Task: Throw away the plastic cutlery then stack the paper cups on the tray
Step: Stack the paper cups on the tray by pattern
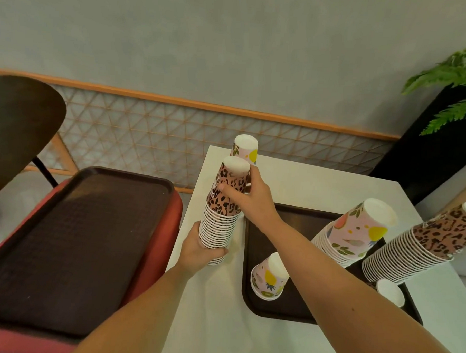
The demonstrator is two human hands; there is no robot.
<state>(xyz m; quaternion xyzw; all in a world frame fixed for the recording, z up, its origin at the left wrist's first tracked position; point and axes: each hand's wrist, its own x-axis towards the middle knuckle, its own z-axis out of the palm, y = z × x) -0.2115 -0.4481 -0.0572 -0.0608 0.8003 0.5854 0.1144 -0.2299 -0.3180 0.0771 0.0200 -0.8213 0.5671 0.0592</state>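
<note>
Cups in leopard print form a tall stack [219, 210] at the left side of the bench [319, 185], just beside the tray [253, 297] and not yet on it. The left hand [202, 248] wraps around the bottom rims, and the right hand [248, 195] grips the top cup. I judge it best to hold the stack upright and support it from below on the way to the tray, because thin paper cones slide apart easily. The rolled rims look ribbed; the tray is dark and textured.
</note>
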